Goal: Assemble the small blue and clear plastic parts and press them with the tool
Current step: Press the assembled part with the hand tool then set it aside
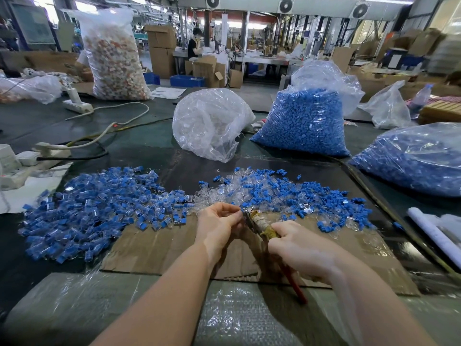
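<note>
Left hand (220, 221) pinching a small blue-and-clear part (241, 211) at the tool (259, 224) tip; right hand (296, 248) gripping its handle. Best squeezed squarely, part fully seated.

Hands and tool over the cardboard

The left hand (219, 221) pinches a small part at the tip of the tool (262, 227), whose handle the right hand (296, 248) grips, above the cardboard (154, 248) on the worktop (139, 143). Assembled pieces (92, 208) lie left, loose parts (287, 193) right, and bags (303, 123) stand far.
</note>
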Motion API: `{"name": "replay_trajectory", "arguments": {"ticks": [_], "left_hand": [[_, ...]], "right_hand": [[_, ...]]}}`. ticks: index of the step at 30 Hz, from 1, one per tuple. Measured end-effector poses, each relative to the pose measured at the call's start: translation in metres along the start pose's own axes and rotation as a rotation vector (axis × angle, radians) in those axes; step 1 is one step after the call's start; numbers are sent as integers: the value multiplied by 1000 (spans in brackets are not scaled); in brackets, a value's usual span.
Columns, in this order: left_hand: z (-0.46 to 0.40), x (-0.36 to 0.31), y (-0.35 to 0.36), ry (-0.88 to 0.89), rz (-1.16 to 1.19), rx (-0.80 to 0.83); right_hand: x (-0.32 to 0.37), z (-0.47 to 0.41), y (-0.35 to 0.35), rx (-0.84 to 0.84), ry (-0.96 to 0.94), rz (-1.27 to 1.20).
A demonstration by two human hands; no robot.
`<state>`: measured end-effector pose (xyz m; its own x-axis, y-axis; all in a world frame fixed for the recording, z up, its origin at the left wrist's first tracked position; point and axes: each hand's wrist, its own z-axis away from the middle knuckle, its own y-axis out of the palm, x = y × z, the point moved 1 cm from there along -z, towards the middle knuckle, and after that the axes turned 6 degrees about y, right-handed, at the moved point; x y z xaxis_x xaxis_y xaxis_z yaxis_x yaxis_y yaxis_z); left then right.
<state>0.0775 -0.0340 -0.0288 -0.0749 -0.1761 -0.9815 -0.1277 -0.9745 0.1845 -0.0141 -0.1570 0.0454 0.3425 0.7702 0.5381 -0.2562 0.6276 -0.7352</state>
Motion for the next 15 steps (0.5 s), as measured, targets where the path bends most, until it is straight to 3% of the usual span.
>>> {"name": "replay_trajectory", "arguments": {"ticks": [15], "left_hand": [[3, -2, 0, -6, -36, 14]], "right_hand": [[-3, -11, 14, -115, 28, 103]]}}
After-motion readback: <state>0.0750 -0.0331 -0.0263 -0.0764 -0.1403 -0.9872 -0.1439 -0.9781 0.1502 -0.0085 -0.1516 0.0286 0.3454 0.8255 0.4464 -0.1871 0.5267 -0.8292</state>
